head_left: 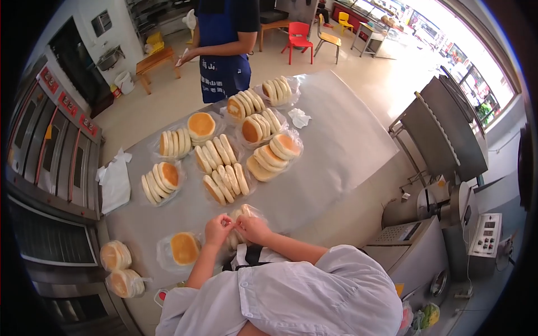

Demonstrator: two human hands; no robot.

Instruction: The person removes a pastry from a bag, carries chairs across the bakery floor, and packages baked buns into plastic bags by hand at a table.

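At the near edge of the metal table [336, 151], my left hand [217, 229] and my right hand [252, 228] are close together above a clear plastic bag of round breads [234, 242]. The fingers of both hands are pinched at the bag's top; the bag partly hides behind them. To the left, a browned round bread [185, 248] lies on an open plastic bag. Beyond my hands, bagged stacks of breads [226, 183] lie in several groups, most tipped on their sides.
Two bagged stacks [115, 256] stand at the left table edge, with white bags [115, 182] farther up. A crumpled white piece [299, 117] lies at the far side. A person in a blue apron [224, 61] stands beyond the table. Ovens [56, 145] line the left; machines [403, 241] stand right.
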